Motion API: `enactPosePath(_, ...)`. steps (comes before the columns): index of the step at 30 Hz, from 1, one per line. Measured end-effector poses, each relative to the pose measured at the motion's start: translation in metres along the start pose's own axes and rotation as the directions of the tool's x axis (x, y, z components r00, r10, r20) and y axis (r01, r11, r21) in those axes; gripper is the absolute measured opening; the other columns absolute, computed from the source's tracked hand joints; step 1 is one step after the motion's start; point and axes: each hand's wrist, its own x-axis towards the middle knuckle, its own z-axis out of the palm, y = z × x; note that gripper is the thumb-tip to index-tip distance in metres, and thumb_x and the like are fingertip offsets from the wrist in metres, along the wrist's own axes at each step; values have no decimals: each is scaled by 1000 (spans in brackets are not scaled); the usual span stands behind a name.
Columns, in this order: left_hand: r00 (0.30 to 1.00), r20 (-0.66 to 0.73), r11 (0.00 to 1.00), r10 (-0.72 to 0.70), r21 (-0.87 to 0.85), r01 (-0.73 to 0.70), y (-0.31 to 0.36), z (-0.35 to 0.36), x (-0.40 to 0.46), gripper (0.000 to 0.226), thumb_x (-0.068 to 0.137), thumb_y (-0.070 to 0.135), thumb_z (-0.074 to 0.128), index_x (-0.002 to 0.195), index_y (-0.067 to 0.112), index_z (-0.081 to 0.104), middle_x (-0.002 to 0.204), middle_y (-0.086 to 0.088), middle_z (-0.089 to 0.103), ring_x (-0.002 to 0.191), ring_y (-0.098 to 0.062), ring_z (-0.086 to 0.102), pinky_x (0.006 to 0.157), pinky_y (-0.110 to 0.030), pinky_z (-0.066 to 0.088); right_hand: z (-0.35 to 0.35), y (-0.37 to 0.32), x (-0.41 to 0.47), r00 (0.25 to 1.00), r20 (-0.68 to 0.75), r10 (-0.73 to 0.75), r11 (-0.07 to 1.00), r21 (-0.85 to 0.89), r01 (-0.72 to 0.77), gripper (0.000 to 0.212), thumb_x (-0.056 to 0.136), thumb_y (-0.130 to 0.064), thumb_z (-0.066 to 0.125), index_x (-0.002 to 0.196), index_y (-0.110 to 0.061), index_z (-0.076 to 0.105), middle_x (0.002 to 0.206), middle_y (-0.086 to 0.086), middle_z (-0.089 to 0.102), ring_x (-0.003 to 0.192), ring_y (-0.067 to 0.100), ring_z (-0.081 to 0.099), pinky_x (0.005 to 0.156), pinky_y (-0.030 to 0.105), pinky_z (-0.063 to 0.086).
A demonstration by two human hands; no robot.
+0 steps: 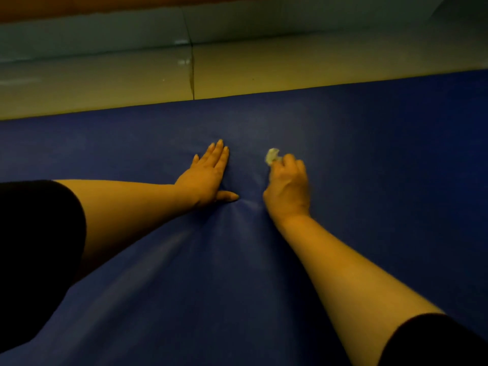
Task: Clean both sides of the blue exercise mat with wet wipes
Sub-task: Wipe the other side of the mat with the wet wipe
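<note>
The blue mat [343,180] lies spread on a glossy tiled floor [105,83] and fills most of the view, its far edge running just short of a pale skirting [92,33]. The left hand [206,178] presses flat on the mat, fingers straight and close together, thumb stuck out to the side. Just beside it, the right hand [289,183] has its fingers curled round a crumpled white wipe [272,155] (only a small tuft shows past the knuckles), held down against the mat. Soft creases fan out in the mat between the two hands. Both arms wear short black sleeves [39,247].
</note>
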Motion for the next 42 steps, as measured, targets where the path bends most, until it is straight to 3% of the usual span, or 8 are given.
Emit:
enactPosePath(6, 1000, 3, 1000, -19, 25, 19, 2, 0, -2, 108, 86, 55, 59, 151, 9, -15, 158, -9, -24, 147, -23, -17, 118, -45, -4, 0, 0, -18, 913, 184, -364, 930, 121, 346, 44, 67, 2, 70, 110, -4, 66, 79, 11, 57, 67, 31, 54, 51, 32, 47)
enactPosePath(11, 999, -28, 1000, -26, 15, 26, 2, 3, -4, 106, 87, 56, 56, 151, 11, -15, 158, -7, -24, 147, -22, -18, 118, -42, -5, -10, 23, -14, 1000, 6, 25, 1000, 18, -25, 35, 65, 9, 66, 98, 0, 68, 73, 16, 55, 62, 35, 52, 51, 34, 45)
enactPosePath(17, 968, -169, 981, -186, 28, 193, 27, 29, -33, 76, 100, 50, 34, 153, 17, -9, 160, -7, -20, 147, -24, -17, 120, -43, 0, -14, -4, -51, 922, 176, -345, 934, 163, 318, 43, 66, 3, 72, 107, -6, 67, 75, 9, 56, 65, 28, 53, 49, 30, 44)
enactPosePath(21, 924, -216, 948, -316, -88, 304, 68, 53, -55, 60, 106, 31, 28, 154, 14, -2, 161, -7, -16, 148, -25, -14, 120, -45, 2, -30, 36, -32, 990, 143, -15, 1000, 17, 12, 34, 64, 10, 68, 96, -1, 69, 71, 14, 53, 62, 35, 52, 48, 31, 39)
enactPosePath(23, 918, -197, 937, -344, -130, 323, 88, 63, -70, 60, 106, 29, 28, 154, 13, -3, 161, -7, -15, 148, -23, -14, 119, -44, 1, -29, 23, -43, 992, 112, 58, 998, 32, -62, 31, 60, 11, 68, 90, 2, 67, 72, 16, 54, 62, 35, 52, 50, 33, 42)
enactPosePath(30, 986, 24, 975, -168, -143, 169, 89, 66, -110, 76, 102, 43, 36, 153, 13, -11, 160, -5, -18, 148, -19, -14, 118, -42, -2, -45, 14, -81, 891, 269, -365, 928, 181, 326, 44, 64, -3, 77, 107, -10, 68, 75, 8, 58, 65, 28, 57, 46, 29, 47)
enactPosePath(35, 959, 244, 983, -141, -79, 164, 90, 59, -132, 97, 91, 62, 44, 152, 13, -14, 158, -3, -25, 147, -20, -17, 118, -48, 0, -64, 48, -76, 990, 136, 33, 999, -20, -30, 39, 62, 9, 68, 98, -4, 70, 73, 11, 56, 61, 31, 54, 47, 28, 41)
enactPosePath(42, 963, 208, 981, -170, -61, 186, 106, 78, -152, 84, 98, 54, 33, 152, 10, -15, 158, -6, -24, 147, -20, -18, 118, -46, -2, -78, 1, -118, 845, 439, -304, 947, 236, 218, 47, 77, -7, 68, 123, -14, 60, 93, 10, 59, 82, 30, 56, 62, 34, 50)
